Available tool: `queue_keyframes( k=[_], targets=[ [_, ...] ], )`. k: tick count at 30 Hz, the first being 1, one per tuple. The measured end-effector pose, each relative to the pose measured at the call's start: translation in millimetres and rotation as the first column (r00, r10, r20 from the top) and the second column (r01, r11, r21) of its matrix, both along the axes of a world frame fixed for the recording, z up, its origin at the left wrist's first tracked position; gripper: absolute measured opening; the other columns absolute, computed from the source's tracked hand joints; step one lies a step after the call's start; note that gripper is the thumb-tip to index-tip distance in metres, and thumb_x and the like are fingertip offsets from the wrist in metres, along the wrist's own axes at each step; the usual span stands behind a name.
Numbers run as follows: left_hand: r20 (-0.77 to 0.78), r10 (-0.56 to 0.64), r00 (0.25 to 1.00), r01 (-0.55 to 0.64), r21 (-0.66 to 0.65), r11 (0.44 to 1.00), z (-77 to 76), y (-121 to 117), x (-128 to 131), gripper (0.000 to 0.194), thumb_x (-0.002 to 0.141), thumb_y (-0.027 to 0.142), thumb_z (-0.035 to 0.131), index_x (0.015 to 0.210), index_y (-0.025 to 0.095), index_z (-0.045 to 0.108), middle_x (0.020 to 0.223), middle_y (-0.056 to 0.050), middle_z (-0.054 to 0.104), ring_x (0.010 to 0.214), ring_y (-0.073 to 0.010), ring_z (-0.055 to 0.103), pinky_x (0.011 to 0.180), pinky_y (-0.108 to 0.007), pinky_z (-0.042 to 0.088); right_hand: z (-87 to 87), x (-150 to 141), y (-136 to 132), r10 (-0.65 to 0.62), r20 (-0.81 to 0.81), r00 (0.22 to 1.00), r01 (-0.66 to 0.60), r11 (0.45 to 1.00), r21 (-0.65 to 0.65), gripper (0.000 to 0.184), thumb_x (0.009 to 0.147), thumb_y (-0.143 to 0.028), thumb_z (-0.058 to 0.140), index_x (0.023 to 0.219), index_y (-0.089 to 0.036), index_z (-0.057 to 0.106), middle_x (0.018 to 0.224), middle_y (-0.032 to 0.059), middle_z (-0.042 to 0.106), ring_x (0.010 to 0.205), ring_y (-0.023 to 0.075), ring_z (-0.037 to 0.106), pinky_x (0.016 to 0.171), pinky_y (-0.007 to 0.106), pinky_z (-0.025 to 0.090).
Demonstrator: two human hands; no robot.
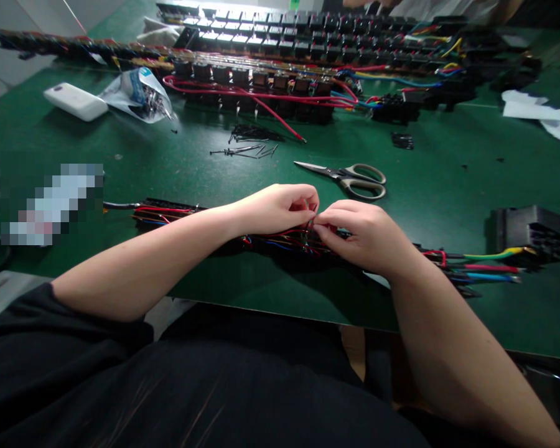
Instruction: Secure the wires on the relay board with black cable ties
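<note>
A long black strip with bundled red, blue and brown wires (163,214) lies crosswise on the table in front of me. My left hand (277,208) is over its middle, thumb and forefinger pinched together. Fingertips of my right hand (361,233) are also pinched, meeting the left ones just above the wires. Whatever is between the fingers is too small and covered to make out. Loose yellow-green, red and blue wire ends (492,269) stick out of the strip's right end. Scissors (361,180) with grey and black handles rest just beyond my hands, blades pointing left.
Rows of black wired units (261,81) fill the back of the green table (205,174). Thin dark pieces (254,133) lie before them. A white device (76,101) and an open plastic bag of metal parts (144,99) are left. A black connector block (529,230) stands right.
</note>
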State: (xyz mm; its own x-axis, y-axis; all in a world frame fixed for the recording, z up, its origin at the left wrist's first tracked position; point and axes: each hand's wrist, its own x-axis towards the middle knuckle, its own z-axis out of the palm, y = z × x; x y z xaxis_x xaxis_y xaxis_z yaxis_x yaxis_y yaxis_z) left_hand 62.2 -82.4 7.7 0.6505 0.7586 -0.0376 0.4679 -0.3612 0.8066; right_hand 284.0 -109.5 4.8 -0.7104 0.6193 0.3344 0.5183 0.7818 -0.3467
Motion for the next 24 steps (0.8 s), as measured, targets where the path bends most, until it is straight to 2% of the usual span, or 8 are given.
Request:
queue_keyframes(
  k=[24],
  targets=[
    [-0.006, -0.012, 1.0, 0.012, -0.005, 1.0, 1.6, 0.2, 0.8, 0.009, 0.091, 0.024, 0.055, 0.092, 0.019, 0.061, 0.08, 0.004, 0.064, 0.072, -0.0101, 0.054, 0.068, -0.023, 0.039, 0.5, 0.7, 0.7, -0.018, 0.058, 0.998, 0.02, 0.999, -0.037, 0.023, 0.097, -0.024, 0.054, 0.085, -0.019, 0.073, 0.084, 0.0069, 0.071, 0.071, 0.0169, 0.061, 0.065, 0.029, 0.043]
  ],
)
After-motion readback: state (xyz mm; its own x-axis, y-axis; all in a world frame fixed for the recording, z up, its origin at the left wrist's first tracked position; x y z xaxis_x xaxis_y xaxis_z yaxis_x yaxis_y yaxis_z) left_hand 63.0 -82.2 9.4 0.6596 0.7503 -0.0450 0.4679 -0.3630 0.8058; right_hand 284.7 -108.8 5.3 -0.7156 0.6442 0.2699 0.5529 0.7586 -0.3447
